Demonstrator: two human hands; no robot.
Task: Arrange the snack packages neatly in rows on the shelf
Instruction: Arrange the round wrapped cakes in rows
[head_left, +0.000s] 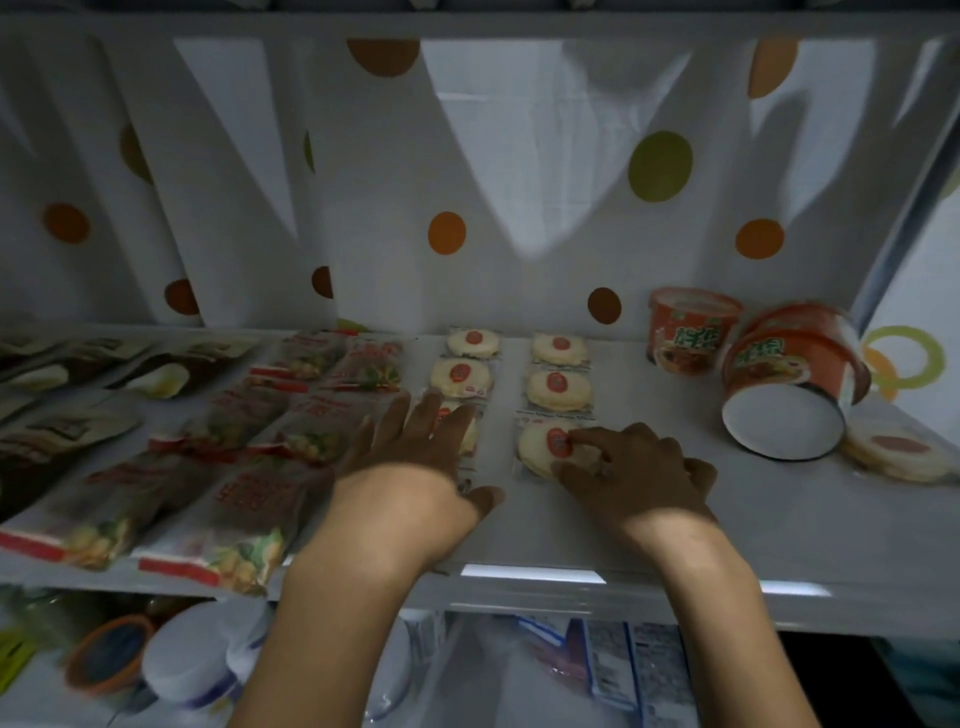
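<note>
Round white cakes in clear wrappers with red centre labels lie in two columns on the white shelf (649, 525). My left hand (415, 447) lies flat with straight fingers over the front cake of the left column (465, 434), covering most of it. My right hand (634, 467) pinches the front cake of the right column (545, 447) with curled fingers. Behind them lie two more cakes in each column, such as one in the left column (461, 375) and one in the right (558, 388). Another wrapped cake (896, 451) lies alone at the far right.
Red-trimmed snack bags (218, 540) fill rows left of the cakes, with dark packets (67, 415) further left. One orange noodle cup (691, 327) stands at the back right; another (795, 384) lies tipped toward me. A dotted curtain (447, 234) hangs behind. Containers sit on the lower shelf.
</note>
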